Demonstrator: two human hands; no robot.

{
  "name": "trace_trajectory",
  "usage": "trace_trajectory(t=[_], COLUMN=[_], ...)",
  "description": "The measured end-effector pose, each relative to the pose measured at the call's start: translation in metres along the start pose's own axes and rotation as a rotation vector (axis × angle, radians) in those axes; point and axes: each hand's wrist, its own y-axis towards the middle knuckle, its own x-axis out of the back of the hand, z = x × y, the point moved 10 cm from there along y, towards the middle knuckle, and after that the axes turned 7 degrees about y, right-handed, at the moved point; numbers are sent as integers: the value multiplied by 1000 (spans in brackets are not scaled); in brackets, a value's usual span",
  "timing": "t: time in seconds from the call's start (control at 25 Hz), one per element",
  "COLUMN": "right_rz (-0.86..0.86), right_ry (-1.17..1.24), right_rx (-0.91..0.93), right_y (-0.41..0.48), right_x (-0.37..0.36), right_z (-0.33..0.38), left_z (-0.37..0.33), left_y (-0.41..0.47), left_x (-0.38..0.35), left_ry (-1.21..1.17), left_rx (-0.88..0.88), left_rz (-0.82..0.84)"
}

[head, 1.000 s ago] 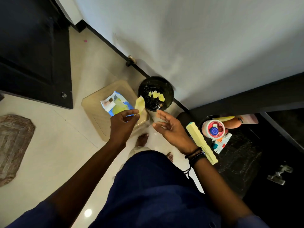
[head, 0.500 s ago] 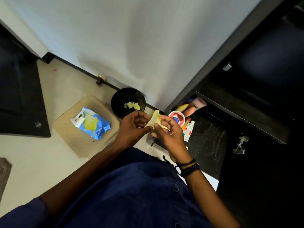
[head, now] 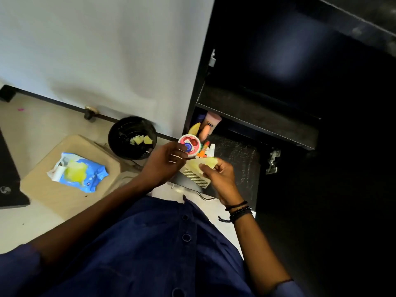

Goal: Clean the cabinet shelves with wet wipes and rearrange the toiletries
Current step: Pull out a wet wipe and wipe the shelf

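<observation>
Two hands | right hand (head: pixel 216 175) pinching wipe (head: pixel 203 163) | left hand (head: pixel 164 162) half-curled | pale floor (head: pixel 36 123)

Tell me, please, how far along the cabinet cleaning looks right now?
Done: used wipes lie in the black bin. In hand: the right hand holds a fresh wipe; the left hand reaches the round tub. Left: toiletries crowd the bottom shelf.

Below you, a black bin (head: pixel 120 138) stands on the pale floor (head: pixel 32 224) against the white wall (head: pixel 107 50). Just left of the bin, a beige board (head: pixel 53 196) lies flat on the floor. A brass doorstop (head: pixel 91 111) sits at the dark skirting (head: pixel 53 103).
</observation>
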Motion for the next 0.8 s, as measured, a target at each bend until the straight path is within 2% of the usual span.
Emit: trace_trajectory(t=[0.12, 0.2, 0.28, 0.32, 0.52, 0.68, 0.8], right_rz=[-277, -431, -517, -523, -366, -159, -122], right_ry=[-243, -530, -788, -858, -1031, -1306, -1402], right_rx=[33, 80, 137, 169, 311, 248, 196], right_y=[17, 20, 22, 24, 30, 19, 8], right_x=[76, 118, 145, 151, 142, 126, 126], right_z=[-10, -7, -4, -5, -34, -96, -120], left_z=[-41, -78, -107, -113, -110, -115, -112], left_y=[-2, -7, -6, 1, 39, 41, 46], left_x=[-24, -47, -71, -80, -105, -108, -111], left_ry=[323, 529, 723, 826, 1219, 1202, 1209], left_rx=[-226, -472, -747, -816, -762, -674, -627], left_rz=[-7, 6, 11, 8, -35, -164, -174])
